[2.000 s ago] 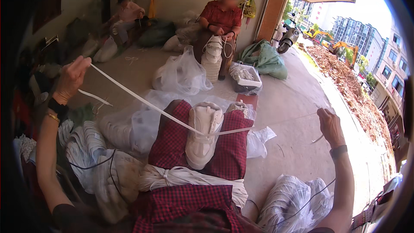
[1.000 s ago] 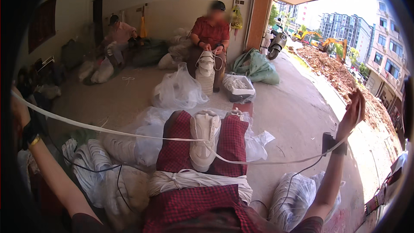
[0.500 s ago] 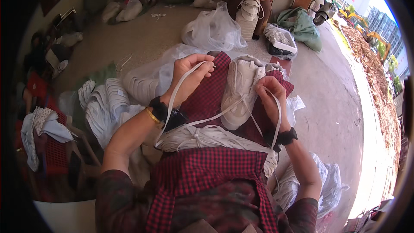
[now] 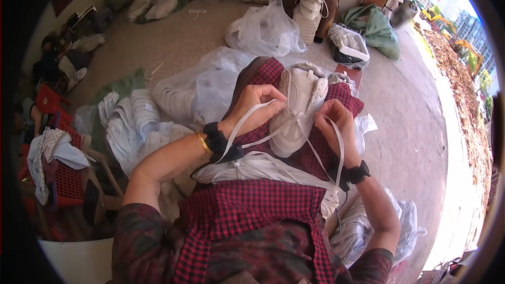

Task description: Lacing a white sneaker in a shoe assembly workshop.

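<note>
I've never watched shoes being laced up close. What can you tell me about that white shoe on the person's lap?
The white sports shoe looks like synthetic leather with stitched panels. It lies on the red checked apron across the knees, toe pointing away. A flat white lace runs from its eyelets in loops to both sides. The left hand and right hand pinch the lace at the shoe's upper.

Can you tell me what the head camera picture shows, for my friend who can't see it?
A person's left hand and right hand thread a white lace through a white shoe on their lap, with a bundle of white laces across a red checked apron.
</note>
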`<action>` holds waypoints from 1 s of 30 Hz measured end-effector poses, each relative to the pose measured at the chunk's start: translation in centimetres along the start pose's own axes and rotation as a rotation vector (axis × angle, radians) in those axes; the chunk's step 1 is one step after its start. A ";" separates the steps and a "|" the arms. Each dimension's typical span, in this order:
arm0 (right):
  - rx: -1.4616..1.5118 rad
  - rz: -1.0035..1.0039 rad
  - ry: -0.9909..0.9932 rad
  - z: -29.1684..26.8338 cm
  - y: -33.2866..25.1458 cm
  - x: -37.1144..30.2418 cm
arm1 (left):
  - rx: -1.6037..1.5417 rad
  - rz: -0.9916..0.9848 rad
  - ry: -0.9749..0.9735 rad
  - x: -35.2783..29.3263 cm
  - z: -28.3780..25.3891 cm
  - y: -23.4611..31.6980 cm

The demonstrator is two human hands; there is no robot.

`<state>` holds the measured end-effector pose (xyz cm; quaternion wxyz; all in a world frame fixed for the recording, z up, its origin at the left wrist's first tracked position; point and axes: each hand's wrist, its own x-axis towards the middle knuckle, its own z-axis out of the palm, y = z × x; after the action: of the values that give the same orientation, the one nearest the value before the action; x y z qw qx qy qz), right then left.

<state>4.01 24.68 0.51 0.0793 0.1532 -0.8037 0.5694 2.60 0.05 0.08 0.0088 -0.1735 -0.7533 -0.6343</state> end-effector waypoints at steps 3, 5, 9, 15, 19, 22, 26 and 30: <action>0.035 0.027 -0.001 0.0 0.1 0.3 | 0.026 0.007 0.043 -0.1 -0.3 0.0; -0.013 0.001 -0.007 0.4 -0.1 0.3 | 0.023 0.008 0.074 -0.2 -0.3 -0.3; -0.184 -0.107 -0.011 0.9 -0.4 0.8 | 0.010 0.044 0.087 -0.1 0.6 -0.5; 0.070 0.154 -0.146 0.0 -1.0 2.1 | 0.101 0.070 0.089 -0.2 0.7 0.1; 0.082 0.130 -0.133 0.1 -0.5 2.5 | 0.121 0.052 0.108 0.4 0.8 -0.3; 0.179 0.103 -0.163 1.2 -0.8 2.8 | 0.218 0.184 0.194 0.0 0.2 -0.3; 0.147 0.120 -0.165 -0.9 0.2 1.9 | 0.334 0.438 0.129 1.8 2.1 -0.9; -0.237 -0.199 -0.258 -0.6 -2.5 2.7 | 0.544 0.297 -0.181 1.4 -0.5 1.4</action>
<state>2.30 24.11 3.73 0.0491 0.2931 -0.8495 0.4359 1.57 0.06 1.80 0.0803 -0.3285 -0.8594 -0.3835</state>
